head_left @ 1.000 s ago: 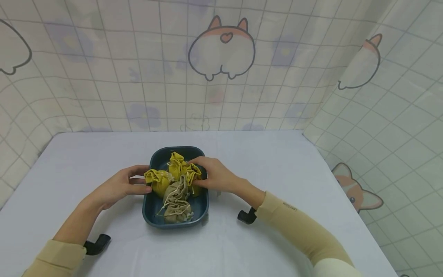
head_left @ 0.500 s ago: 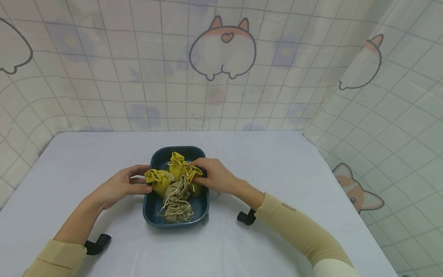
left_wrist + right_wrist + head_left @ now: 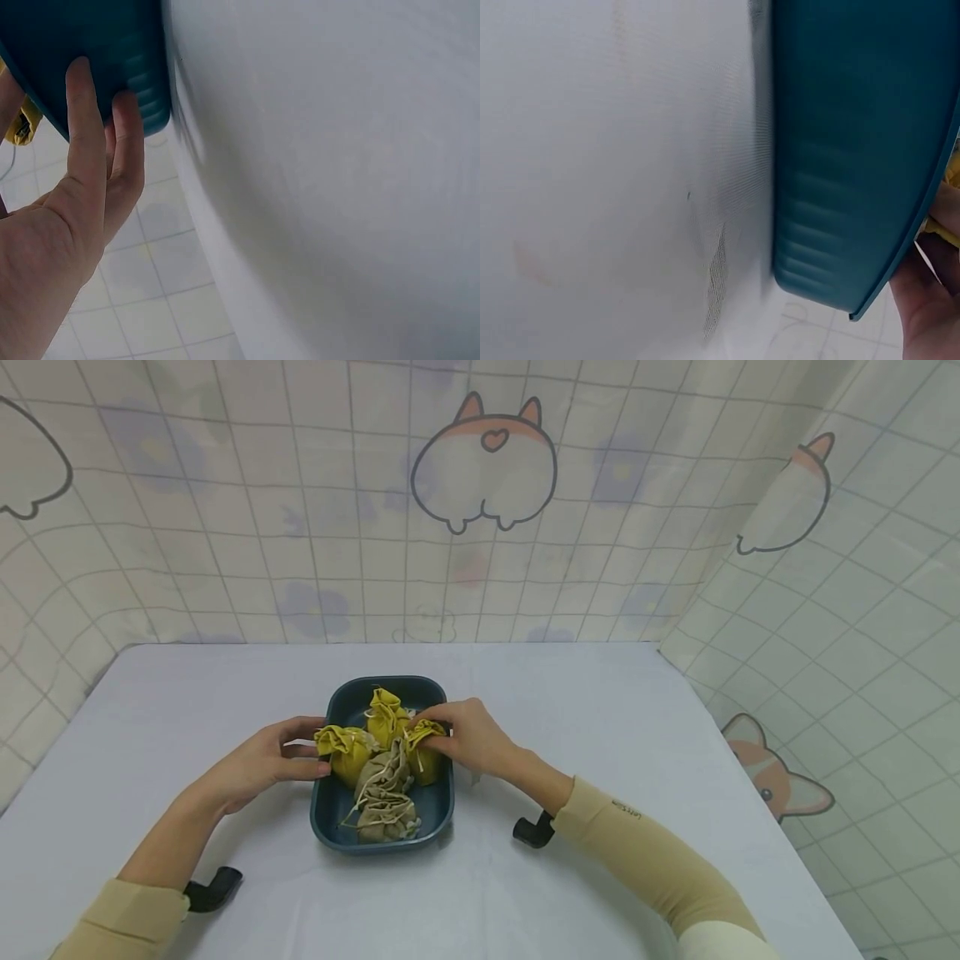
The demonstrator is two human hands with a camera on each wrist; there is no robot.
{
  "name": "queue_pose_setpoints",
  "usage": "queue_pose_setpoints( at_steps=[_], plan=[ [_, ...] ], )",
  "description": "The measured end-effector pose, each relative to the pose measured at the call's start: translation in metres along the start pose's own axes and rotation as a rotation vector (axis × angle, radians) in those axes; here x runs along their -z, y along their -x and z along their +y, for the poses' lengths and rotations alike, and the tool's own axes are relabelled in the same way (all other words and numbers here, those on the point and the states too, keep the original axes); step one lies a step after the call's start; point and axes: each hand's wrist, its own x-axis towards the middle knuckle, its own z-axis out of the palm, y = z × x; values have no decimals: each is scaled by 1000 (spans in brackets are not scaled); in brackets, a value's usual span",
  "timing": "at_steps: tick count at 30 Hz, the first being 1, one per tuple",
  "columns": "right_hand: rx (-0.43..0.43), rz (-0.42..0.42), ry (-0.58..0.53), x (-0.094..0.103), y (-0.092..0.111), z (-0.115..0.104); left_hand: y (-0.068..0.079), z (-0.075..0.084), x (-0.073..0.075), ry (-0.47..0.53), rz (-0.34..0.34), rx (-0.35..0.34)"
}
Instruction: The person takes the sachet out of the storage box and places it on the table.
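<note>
A dark teal plastic basin [image 3: 321,827] stands on the table with small drawstring pouches in it. My left hand [image 3: 262,756] holds its left wall, thumb over the rim; in the left wrist view the fingers [image 3: 86,127] lie along the outer wall. Beside that thumb sits a yellow pouch [image 3: 347,760]. With thumb and fingertips my right hand [image 3: 476,739] pinches the gathered top of another yellow pouch [image 3: 426,764] by the right wall. A third yellow pouch [image 3: 385,714] stands farther back. Two beige pouches, one central [image 3: 381,772] and one nearer [image 3: 386,818], lie in front.
A white cloth covers the table [image 3: 555,693]. A tile-patterned curtain [image 3: 480,585] with dog drawings hangs behind it and along the sides. Black wrist mounts show below the left sleeve [image 3: 213,889] and the right sleeve [image 3: 534,831].
My right hand has shifted the pinched yellow pouch slightly right, toward the basin's right wall. The left hand and the other pouches stay as they were.
</note>
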Motion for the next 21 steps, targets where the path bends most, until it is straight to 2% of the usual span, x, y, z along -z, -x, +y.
queue_pose_setpoints(
  at_steps=[11, 21],
  plan=[
    [-56, 52, -28, 0, -1, 0, 1, 0, -1, 25, 0, 5],
    [-99, 92, -111, 16, -5, -11, 0, -1, -1, 14, 2, 8]
  ],
)
